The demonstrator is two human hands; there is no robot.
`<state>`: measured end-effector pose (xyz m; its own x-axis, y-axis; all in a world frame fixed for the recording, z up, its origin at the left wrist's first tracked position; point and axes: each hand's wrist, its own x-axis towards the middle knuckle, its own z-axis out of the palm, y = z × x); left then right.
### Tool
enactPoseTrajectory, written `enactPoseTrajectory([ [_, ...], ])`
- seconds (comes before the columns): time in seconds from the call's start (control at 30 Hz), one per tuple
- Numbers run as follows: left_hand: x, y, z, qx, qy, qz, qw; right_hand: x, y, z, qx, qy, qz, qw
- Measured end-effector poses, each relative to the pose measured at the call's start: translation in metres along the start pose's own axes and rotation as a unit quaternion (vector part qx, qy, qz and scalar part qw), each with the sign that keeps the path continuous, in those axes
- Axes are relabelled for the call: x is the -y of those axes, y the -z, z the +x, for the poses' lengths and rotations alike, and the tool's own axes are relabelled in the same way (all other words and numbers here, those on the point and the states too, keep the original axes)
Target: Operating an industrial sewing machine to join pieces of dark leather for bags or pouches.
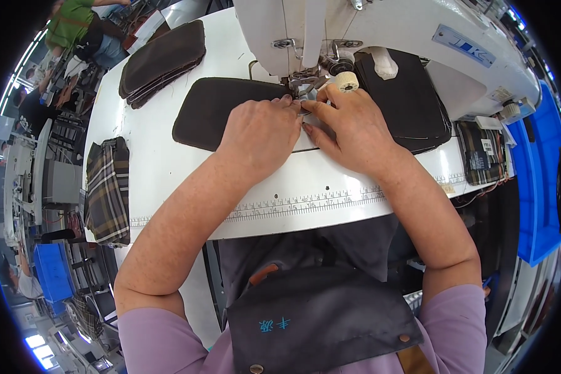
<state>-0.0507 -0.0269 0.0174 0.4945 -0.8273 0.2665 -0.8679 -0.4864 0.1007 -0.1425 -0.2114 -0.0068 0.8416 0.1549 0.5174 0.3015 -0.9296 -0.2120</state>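
Head view: far left, stacked dark pieces [165,59]; next, a dark panel [209,112] on the surface [293,181], left hand [258,136] over its right end, fingers bunched; right hand [354,128] beside, half-curled; whether either pinches anything, I cannot tell.

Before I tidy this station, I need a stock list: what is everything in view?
Sewing machine: one, white, top centre and right
Table: one, white with ruler markings, beneath machine
Single panel: one, dark brown, table centre
Panel stacks: two, dark brown, table's upper left and right
Plaid fabric: two batches, dark, table's left and right edges
Bins: at least two, blue, right and lower left
Co-workers: several, one in green, left background
Background equipment: uncountable, mixed, left
Apron: one, dark grey, bottom centre
Sleeves: two, lilac, lower left and right
Left hand: one, bare, over single panel
Right hand: one, bare, beside left hand
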Motion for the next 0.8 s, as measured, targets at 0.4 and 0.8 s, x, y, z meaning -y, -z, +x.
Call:
enactPoseTrajectory([
  [0.4, 0.046, -0.013, -0.012, -0.056, -0.046, -0.233, 0.97, 0.001, -0.001, 0.0, -0.029, 0.065, 0.048, 0.996],
  [0.8, 0.024, -0.003, -0.029, -0.003, -0.01, -0.24, 0.971, 0.002, 0.003, -0.005, -0.046, 0.11, 0.051, 0.992],
])
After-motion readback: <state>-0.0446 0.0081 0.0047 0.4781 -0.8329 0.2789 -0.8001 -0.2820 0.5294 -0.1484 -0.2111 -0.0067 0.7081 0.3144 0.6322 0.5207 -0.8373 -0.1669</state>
